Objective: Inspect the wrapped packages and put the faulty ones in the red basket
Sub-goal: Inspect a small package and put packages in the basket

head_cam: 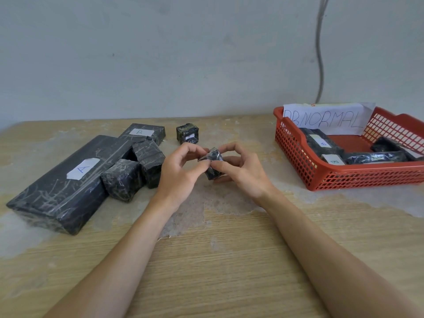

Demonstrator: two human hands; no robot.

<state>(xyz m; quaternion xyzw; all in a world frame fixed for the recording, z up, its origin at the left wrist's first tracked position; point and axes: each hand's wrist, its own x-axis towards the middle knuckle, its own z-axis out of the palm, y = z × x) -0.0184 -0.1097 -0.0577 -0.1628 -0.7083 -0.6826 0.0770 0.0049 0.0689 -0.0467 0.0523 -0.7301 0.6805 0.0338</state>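
Small package [214, 164] held over surface [229, 260] between left hand [181, 168] and right hand [243, 173], both pinching it with curled fingers. Red basket [367, 177] well apart, right. Step: inspection. Turn slowly; check each face, wrap seams, label. Crumpled top looks suspect.

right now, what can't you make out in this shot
Head view: small wrapped package, mostly covered by fingers of the left hand and right hand; any label or fault is hidden.
Head view: cube package label, too small to read.
Head view: red basket and the rightmost package inside it, cut off by the right edge.
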